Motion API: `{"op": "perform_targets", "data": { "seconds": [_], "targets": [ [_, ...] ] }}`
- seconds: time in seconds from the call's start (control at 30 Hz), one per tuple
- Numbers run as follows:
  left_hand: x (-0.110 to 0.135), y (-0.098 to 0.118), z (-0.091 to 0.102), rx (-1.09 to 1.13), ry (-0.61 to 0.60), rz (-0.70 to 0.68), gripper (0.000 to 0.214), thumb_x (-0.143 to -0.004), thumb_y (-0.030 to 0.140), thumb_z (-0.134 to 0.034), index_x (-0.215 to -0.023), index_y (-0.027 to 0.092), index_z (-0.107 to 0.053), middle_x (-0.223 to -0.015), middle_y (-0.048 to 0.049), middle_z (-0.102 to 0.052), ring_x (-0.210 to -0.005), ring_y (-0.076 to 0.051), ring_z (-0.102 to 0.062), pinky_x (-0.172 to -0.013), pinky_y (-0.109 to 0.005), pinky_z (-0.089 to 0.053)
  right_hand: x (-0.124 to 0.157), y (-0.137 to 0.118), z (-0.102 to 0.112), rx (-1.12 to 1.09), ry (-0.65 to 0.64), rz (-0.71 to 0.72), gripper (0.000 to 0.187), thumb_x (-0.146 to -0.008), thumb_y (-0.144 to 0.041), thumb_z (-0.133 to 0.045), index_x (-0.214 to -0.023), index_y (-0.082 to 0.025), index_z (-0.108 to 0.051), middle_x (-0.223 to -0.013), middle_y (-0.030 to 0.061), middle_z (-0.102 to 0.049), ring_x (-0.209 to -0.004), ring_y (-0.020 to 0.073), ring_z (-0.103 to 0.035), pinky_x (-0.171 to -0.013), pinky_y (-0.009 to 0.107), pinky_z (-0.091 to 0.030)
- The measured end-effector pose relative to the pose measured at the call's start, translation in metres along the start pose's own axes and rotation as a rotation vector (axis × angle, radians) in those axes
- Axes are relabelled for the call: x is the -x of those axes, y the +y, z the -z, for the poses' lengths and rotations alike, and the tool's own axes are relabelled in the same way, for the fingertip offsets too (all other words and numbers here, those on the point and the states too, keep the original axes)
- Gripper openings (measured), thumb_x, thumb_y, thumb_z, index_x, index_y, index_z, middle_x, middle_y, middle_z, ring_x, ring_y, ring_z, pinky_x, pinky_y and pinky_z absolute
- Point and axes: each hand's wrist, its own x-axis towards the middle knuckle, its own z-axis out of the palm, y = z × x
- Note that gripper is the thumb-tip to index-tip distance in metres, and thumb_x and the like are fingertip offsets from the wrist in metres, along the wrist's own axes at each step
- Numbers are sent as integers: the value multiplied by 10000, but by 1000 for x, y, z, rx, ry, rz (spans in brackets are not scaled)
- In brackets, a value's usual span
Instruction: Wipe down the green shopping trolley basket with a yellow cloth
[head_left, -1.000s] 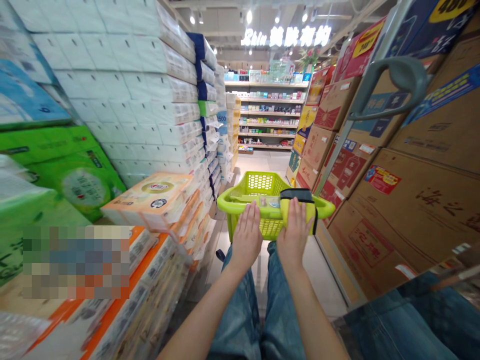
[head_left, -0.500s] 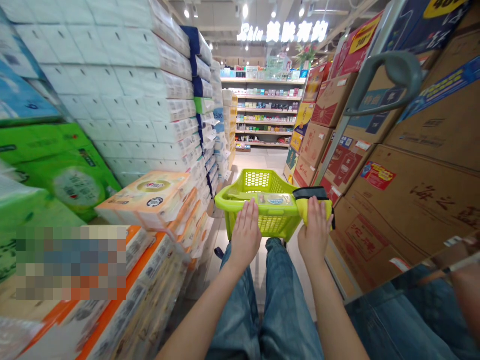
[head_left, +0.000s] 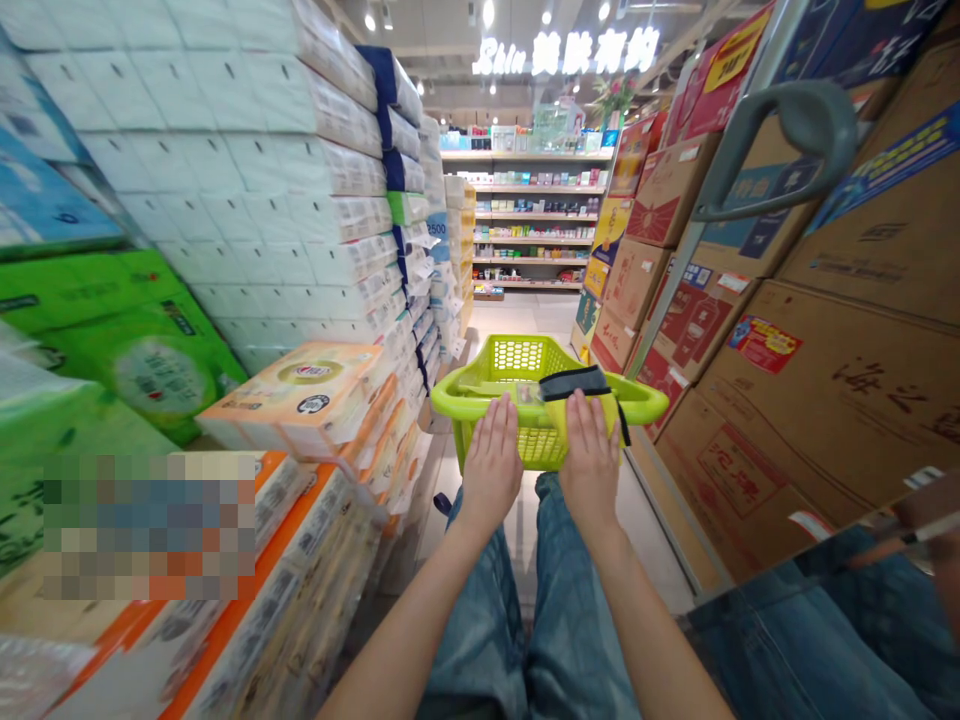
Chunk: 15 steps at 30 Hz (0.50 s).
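Ahead of my legs stands a lime-green shopping cart (head_left: 525, 352) with a perforated basket and a broad handle rim (head_left: 645, 402). My left hand (head_left: 493, 455) is closed on the handle left of centre, its fingers together over the near edge; the thumb is hidden. A yellow cloth (head_left: 556, 412) with a dark grey, black-edged top part lies over the handle right of centre. My right hand (head_left: 591, 460) is closed on this cloth and presses it against the handle. The cloth partly covers the clear label strip (head_left: 525, 393) on the handle.
White tissue packs (head_left: 225, 170) form a tall stack on the left, with orange-and-white packs (head_left: 300, 385) below. Cardboard cartons (head_left: 840, 390) line the right, beside a grey loop handle (head_left: 787, 150) on a metal pole. Stocked shelves (head_left: 532, 220) stand beyond the aisle floor (head_left: 517, 318).
My right hand has slid left along the handle with the cloth, uncovering the handle's right end and covering part of the label. My left hand has stayed in nearly the same place.
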Motion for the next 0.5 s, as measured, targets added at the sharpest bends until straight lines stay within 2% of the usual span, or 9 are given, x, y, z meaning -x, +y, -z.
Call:
{"op": "perform_targets", "data": {
  "seconds": [0.1, 0.17, 0.23, 0.33, 0.4, 0.5],
  "targets": [
    [0, 5, -1, 6, 9, 11, 785, -846, 71, -409, -1549, 76, -60, -1590, -170, -267, -1495, -264, -181, -1185, -464, -292, 0, 21, 6, -18, 75, -187, 818, -798, -24, -323, -1565, -186, -90, -1585, 108, -307, -1502, 244, -168, -1185, 593, -194],
    [0, 8, -2, 4, 15, 21, 785, -843, 76, -416, -1547, 69, -69, -1591, -176, -260, -1496, -273, -171, -1187, -469, -288, -1, 14, 6, -63, 106, -271, 834, -779, -25, -328, -1565, -180, -98, -1596, 109, -278, -1506, 258, -148, -1179, 608, -197],
    [0, 8, -3, -8, 11, 32, 784, -838, 84, -428, -1541, 49, -82, -1592, -191, -249, -1499, -280, -153, -1185, -470, -292, -1, -9, 1, -109, 105, -289, 828, -779, -26, -319, -1565, -169, -100, -1606, 103, -251, -1511, 260, -123, -1180, 599, -204],
    [0, 5, -4, -47, 2, 40, 752, -856, 86, -411, -1538, 48, -97, -1588, -190, -262, -1499, -266, -154, -1179, -464, -315, -1, -50, -10, -120, 42, -167, 777, -825, -42, -309, -1564, -186, -119, -1595, 83, -288, -1506, 239, -154, -1195, 558, -192],
    [0, 1, -4, -63, -1, 27, 730, -871, 74, -377, -1543, 67, -91, -1581, -175, -287, -1496, -246, -177, -1176, -454, -330, 0, -65, -16, -104, 8, -56, 740, -853, -54, -314, -1560, -200, -155, -1572, 72, -344, -1492, 223, -209, -1208, 525, -167],
    [0, -3, 0, -40, -4, -9, 745, -871, 79, -377, -1546, 68, -63, -1578, -174, -296, -1494, -249, -188, -1178, -455, -325, 1, -54, -13, -69, -10, 65, 720, -857, -47, -317, -1551, -208, -207, -1542, 62, -401, -1470, 204, -275, -1218, 487, -139]
  ]
}}
